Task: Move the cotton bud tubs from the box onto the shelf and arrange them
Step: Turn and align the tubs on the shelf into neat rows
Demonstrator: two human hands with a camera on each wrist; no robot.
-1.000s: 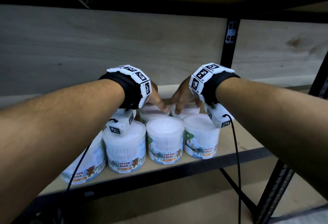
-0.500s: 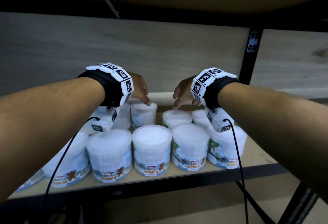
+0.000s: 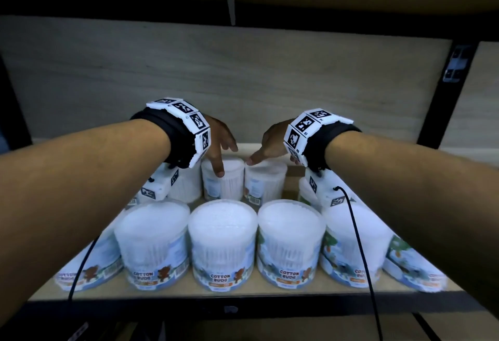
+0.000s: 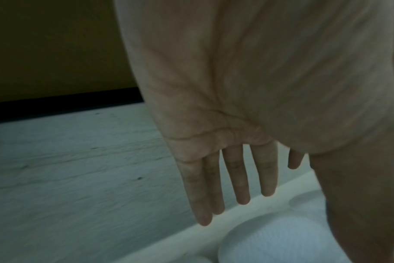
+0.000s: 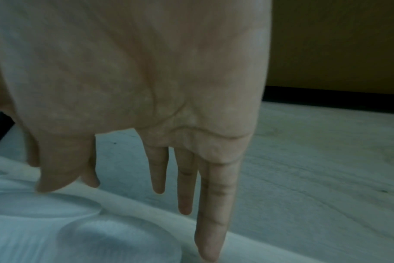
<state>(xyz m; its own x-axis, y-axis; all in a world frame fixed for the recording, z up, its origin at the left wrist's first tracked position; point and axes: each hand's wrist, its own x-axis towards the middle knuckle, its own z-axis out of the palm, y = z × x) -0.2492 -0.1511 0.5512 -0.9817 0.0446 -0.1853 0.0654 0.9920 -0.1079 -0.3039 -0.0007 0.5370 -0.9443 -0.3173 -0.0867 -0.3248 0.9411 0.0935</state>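
Cotton bud tubs (image 3: 222, 243) stand in two rows on the shelf (image 3: 172, 295), front row near edge, back row far. Left hand (image 3: 219, 142) & right hand (image 3: 270, 144) hover over back tubs w/ fingers straight, spread, holding nothing; left thumb over a lid.

Three cotton bud tubs in the front row on the shelf (image 3: 172, 293) carry readable labels. The left tub (image 3: 151, 243), the middle tub (image 3: 222, 243) and the right tub (image 3: 290, 240) each read "COTTON BUDS" in brown capitals. Smaller print below is too blurred to read. The wristbands (image 3: 186, 124) bear black-and-white square code markers.
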